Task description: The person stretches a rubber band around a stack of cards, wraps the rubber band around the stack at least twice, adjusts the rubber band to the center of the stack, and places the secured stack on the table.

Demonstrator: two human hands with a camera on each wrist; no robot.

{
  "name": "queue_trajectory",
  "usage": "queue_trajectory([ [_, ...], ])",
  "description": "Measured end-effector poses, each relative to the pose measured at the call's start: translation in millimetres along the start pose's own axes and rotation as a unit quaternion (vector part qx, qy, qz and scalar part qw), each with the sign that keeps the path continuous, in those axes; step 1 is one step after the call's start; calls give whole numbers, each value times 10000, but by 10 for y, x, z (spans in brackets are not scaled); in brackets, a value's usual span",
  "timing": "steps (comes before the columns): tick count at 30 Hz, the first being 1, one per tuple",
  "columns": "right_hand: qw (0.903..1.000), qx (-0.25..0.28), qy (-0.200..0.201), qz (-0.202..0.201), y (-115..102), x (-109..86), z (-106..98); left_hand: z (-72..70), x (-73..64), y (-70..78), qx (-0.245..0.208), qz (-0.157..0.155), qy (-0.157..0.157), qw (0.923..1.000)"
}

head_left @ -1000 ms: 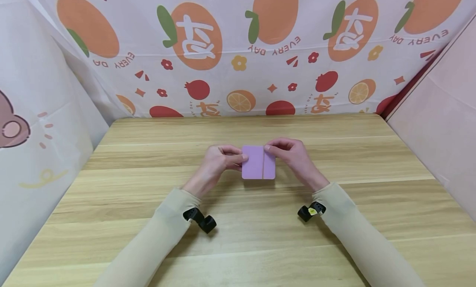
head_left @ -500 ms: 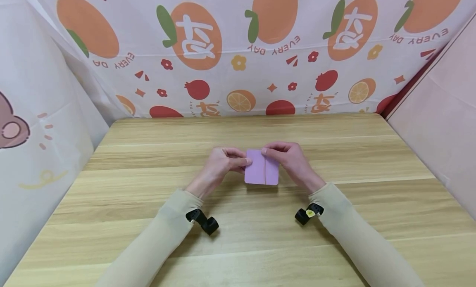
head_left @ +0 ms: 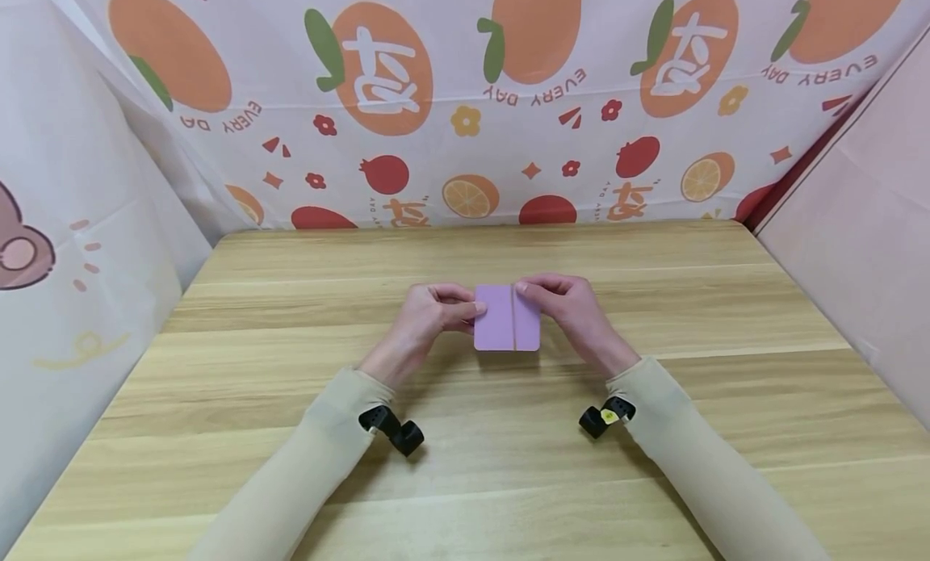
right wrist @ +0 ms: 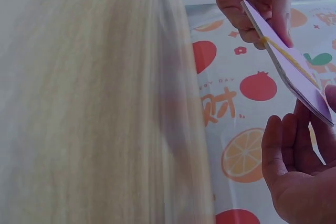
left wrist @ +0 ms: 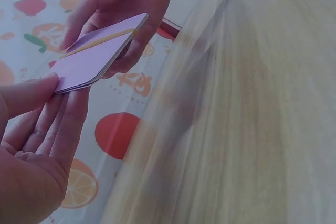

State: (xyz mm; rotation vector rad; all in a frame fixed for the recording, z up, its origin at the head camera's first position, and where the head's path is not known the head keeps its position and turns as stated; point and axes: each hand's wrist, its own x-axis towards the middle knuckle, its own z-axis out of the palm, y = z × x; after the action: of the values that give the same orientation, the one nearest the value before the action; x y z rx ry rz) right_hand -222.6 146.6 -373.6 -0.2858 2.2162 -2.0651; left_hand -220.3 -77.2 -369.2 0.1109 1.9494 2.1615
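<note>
A small stack of thin lilac cards (head_left: 493,323) with rounded corners is held up above the wooden table, its layered edge showing in the left wrist view. Around it runs a yellowish rubber band (head_left: 513,331), right of the middle. My left hand (head_left: 421,323) pinches the stack's left edge, thumb on the front and fingers behind. At the upper right edge, beside the band, my right hand (head_left: 581,315) pinches the cards between thumb and fingers. Both wrist views show the band (left wrist: 100,43) lying flat across the lilac face (right wrist: 291,59). The back of the stack is hidden in the head view.
The wooden table (head_left: 465,488) spreads beneath both forearms. A fruit-print cloth (head_left: 465,85) hangs along its far edge, and pale cloths close off the left (head_left: 87,222) and right (head_left: 850,206) sides. A black wrist camera (head_left: 392,430) juts from the left sleeve.
The card stack shifted slightly right and toward me half a second ago, tilting a little. Now it is back up and left, nearly level. Both hands kept their pinch and moved with it.
</note>
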Motion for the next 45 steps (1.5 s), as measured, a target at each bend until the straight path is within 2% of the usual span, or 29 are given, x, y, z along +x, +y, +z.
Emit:
queue_trajectory([
  [9,9998,80,-160,62,40,11,29,-118,21,113,-178,47,235,9996],
  [19,9974,165,-693,-71,126,8,122,-218,15,240,-455,248,416,9978],
  [28,9987,-30,-505,75,109,-13,199,-200,23,270,-574,353,601,9959],
  [37,9984,-271,-419,277,124,-38,234,-161,-1,241,-493,429,752,9950],
  [45,9980,-129,-466,408,146,-51,243,-133,11,207,-458,561,852,9937],
])
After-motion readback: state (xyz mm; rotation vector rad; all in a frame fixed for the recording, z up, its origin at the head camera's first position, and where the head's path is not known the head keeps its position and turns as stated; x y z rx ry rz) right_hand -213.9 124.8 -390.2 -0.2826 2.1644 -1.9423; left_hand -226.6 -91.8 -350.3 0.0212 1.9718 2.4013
